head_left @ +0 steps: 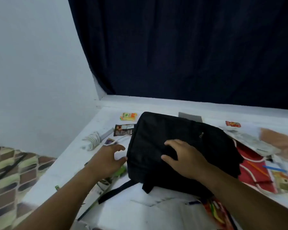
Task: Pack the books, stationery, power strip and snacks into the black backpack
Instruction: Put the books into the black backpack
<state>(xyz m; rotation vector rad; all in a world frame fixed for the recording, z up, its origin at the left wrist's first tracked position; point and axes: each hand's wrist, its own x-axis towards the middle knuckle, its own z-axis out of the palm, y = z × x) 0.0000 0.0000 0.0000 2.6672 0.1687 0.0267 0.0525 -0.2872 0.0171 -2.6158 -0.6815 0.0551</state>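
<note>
Nearest, the right hand (185,159) lies on the black backpack (181,146), fingers spread. The left hand (109,157) touches its left edge, fingers loosely apart. The backpack lies flat on the white table (70,163); the power strip (98,137) and snack packets (128,116) lie beyond.

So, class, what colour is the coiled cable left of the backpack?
White, in the head view: coiled cable, backpack.

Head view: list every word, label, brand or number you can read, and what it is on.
No text reads clearly here.
Black backpack: small tag, too small to read.
Yellow snack packet: print blurred.
Dark packet beside the backpack: print blurred.
Red snack packet: print blurred.
Red book: no legible lettering.
</note>
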